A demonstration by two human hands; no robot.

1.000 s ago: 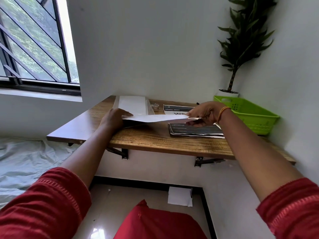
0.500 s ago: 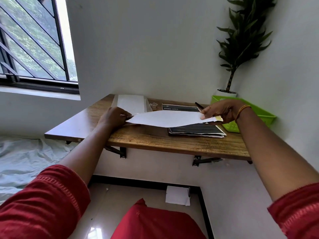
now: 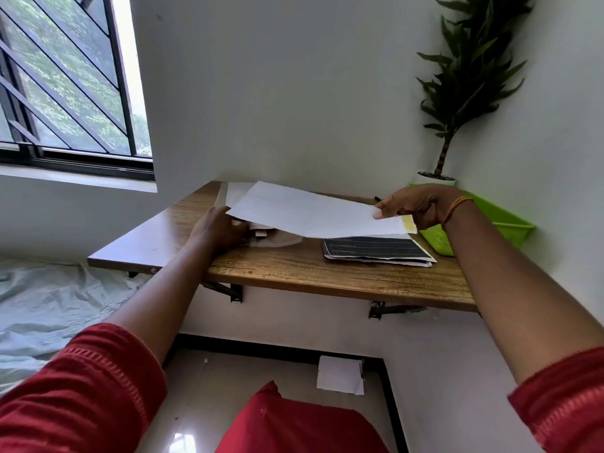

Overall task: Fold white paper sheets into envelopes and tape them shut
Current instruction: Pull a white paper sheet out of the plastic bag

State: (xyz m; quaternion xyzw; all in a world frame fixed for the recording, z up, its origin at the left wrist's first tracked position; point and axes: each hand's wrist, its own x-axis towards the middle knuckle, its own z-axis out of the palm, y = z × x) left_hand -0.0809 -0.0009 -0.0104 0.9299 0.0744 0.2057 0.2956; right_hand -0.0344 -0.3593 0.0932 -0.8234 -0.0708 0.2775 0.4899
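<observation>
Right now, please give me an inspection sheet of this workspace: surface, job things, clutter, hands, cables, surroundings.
Surface: wooden wall shelf on brackets; front strip bare.
Job's things: white sheet held above the shelf, tilted, a yellowish patch at its right corner; more white paper at the back left. No tape identifiable.
Clutter: dark printed papers under the sheet's right end; green basket at the right.
Hands: right hand pinches the sheet's right edge; left hand is at its left end, grip hidden.
Cables: nothing seen.
Surroundings: potted plant in the corner, barred window at left, white paper on the floor.
</observation>
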